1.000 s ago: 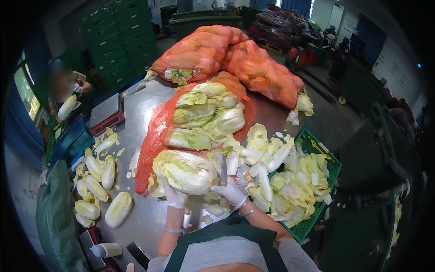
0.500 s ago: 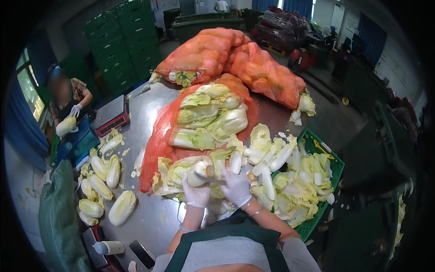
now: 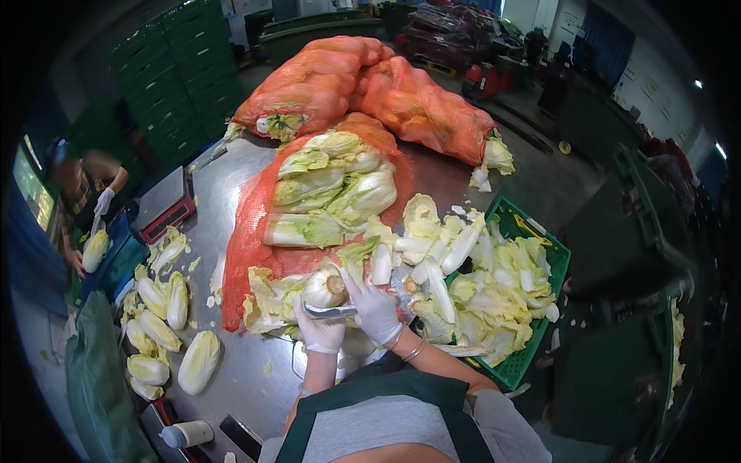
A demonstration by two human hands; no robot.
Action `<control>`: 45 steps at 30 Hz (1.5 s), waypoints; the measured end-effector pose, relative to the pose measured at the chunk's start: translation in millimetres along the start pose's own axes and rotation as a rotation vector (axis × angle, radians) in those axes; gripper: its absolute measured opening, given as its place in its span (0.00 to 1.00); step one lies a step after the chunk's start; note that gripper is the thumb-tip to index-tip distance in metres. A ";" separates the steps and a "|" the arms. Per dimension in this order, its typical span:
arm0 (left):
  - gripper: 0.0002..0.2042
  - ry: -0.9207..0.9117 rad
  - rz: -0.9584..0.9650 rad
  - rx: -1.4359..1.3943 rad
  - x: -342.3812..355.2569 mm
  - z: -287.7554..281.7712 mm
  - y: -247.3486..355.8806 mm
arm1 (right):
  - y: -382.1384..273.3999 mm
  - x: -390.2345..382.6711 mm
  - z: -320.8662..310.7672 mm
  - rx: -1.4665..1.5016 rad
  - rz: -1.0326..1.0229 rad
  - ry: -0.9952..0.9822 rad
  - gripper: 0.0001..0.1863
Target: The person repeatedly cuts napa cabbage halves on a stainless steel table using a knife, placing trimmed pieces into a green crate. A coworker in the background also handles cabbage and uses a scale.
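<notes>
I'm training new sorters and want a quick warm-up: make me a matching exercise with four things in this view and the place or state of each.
1. Green plastic crate
2. Nearest orange mesh sack
3. Shiny grey metal knife
4. White bottle with grey-blue lid

A. In the white-gloved right hand
B. Heaped with loose pale leaves
C. Beside a flat dark slab
D. Open, showing whole cabbages

Pairs: 1-B, 2-D, 3-A, 4-C

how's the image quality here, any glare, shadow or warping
Head view: pale glare whitens the metal table beside the orange mesh bag; head view: the bin at right sinks into shadow; head view: black corners and bent edges show fisheye warping; head view: the held cabbage is clear enough to show its stem end.
</notes>
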State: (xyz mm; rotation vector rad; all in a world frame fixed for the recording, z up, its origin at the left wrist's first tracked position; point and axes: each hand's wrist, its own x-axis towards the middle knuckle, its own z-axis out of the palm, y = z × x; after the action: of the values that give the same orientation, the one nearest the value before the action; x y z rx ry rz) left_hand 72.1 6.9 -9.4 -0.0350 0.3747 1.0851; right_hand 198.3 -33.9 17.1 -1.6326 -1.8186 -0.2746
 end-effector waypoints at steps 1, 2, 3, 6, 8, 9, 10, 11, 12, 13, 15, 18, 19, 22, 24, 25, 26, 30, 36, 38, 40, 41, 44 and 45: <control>0.31 -0.012 0.010 0.008 -0.3 0.1 0.5 | 0.7 -1.7 5.8 -0.001 0.009 0.005 0.38; 0.30 0.019 0.006 -0.010 -1.3 0.7 0.2 | 0.9 -2.6 9.3 -0.003 0.019 0.010 0.38; 0.30 0.050 0.001 -0.028 -2.7 2.6 -1.2 | 2.1 -2.1 10.5 -0.023 0.027 0.001 0.38; 0.30 0.080 0.015 -0.036 -9.3 12.5 -3.9 | 9.4 7.2 12.2 -0.093 0.042 -0.009 0.37; 0.30 0.046 0.024 0.026 -10.7 13.2 -4.9 | 17.2 11.6 16.1 -0.153 0.053 0.008 0.37; 0.29 0.008 0.008 -0.005 -11.2 12.1 -4.1 | 20.1 14.7 15.1 -0.089 0.034 0.016 0.35; 0.29 0.022 0.026 0.002 -11.1 11.6 -3.9 | 25.0 12.7 17.2 -0.055 0.087 -0.021 0.34; 0.29 0.034 0.050 0.008 -11.6 11.9 -2.8 | 34.0 9.5 25.9 -0.018 0.136 -0.056 0.32; 0.29 0.046 0.075 0.015 -12.9 12.3 -1.0 | 46.9 5.4 39.1 0.020 0.184 -0.091 0.30; 0.28 0.015 0.029 -0.090 -22.5 19.1 2.5 | 104.6 -9.8 65.9 0.035 0.368 -0.177 0.29; 0.27 -0.096 0.027 -0.101 -47.8 39.2 11.0 | 158.2 -30.6 62.6 0.073 0.668 -0.204 0.24; 0.26 -0.133 0.034 -0.066 -46.3 43.0 18.5 | 118.2 -13.3 12.1 0.156 0.555 -0.095 0.26; 0.27 -0.102 0.034 -0.073 -39.7 45.7 20.1 | 99.9 -8.4 4.6 0.199 0.445 -0.069 0.29; 0.26 -0.025 0.030 -0.070 -29.5 49.3 18.2 | 28.7 8.2 -22.1 0.128 0.131 -0.031 0.35; 0.25 -0.024 0.006 -0.078 -23.0 33.4 15.8 | 7.4 16.4 -21.3 0.040 0.031 -0.084 0.36; 0.26 -0.010 0.019 -0.074 -22.8 32.6 11.1 | 1.8 18.0 -15.2 0.018 -0.002 -0.062 0.37; 0.26 -0.007 0.027 -0.058 -24.2 33.6 8.6 | -1.9 18.8 -9.0 -0.002 -0.037 -0.042 0.37; 0.25 0.032 0.081 -0.026 -29.0 35.8 5.4 | 17.9 29.6 13.4 -0.105 0.017 -0.064 0.34; 0.23 -0.073 0.078 -0.118 -50.5 57.0 13.7 | 158.4 3.9 42.3 0.042 0.614 -0.111 0.18; 0.25 -0.083 0.046 -0.143 -43.2 44.1 21.2 | 150.5 4.0 13.9 0.189 0.656 -0.153 0.17; 0.26 -0.094 0.003 -0.164 -36.9 48.2 19.3 | 130.8 -1.5 3.1 0.529 0.695 -0.205 0.18; 0.26 -0.057 -0.009 -0.159 -33.7 44.7 18.7 | 119.4 -2.3 3.5 0.669 0.634 -0.178 0.22; 0.26 -0.107 -0.063 -0.082 -39.9 43.8 18.0 | 73.1 14.0 -15.8 1.037 0.730 -0.422 0.26; 0.27 -0.134 -0.099 -0.064 -41.7 41.3 18.2 | 61.5 17.6 -21.2 1.109 0.695 -0.467 0.28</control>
State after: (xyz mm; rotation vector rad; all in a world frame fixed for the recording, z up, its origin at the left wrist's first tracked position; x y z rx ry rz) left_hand 50.8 -11.5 45.3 -0.0365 0.2155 0.9957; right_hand 263.5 -19.8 26.9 -1.3673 -1.1338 1.2724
